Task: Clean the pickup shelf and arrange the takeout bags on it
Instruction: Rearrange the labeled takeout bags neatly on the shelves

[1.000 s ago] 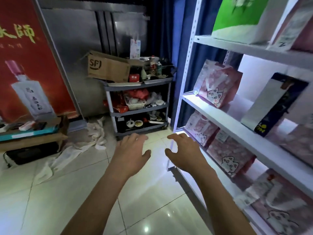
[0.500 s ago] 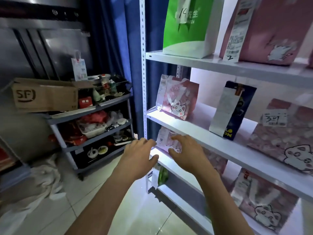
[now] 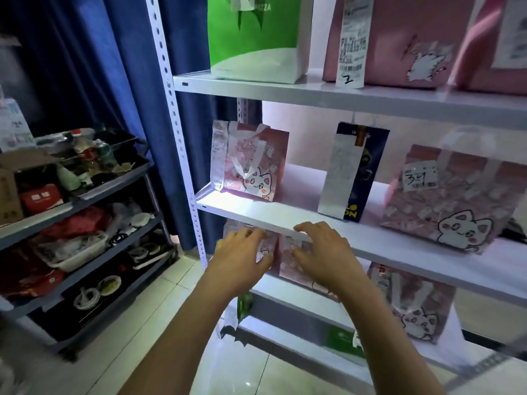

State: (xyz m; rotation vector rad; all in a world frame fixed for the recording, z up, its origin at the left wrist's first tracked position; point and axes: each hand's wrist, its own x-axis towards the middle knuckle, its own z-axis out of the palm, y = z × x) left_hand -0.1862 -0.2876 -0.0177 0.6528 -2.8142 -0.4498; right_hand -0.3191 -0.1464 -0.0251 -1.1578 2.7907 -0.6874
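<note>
Pink cat-print takeout bag [image 3: 296, 260] stands upright, both hands [image 3: 285, 255] spread loosely before it.

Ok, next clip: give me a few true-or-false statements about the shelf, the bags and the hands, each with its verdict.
1. Both hands, left hand and right hand, are empty. True.
2. The green and white bag stands on the bottom shelf. False: it is on the top visible shelf.
3. The dark blue bag stands between two pink cat bags. True.
4. The pink cat bag at right bears a tag reading 12. False: it looks like 34.
5. The trolley stands right of the shelf. False: left.
</note>
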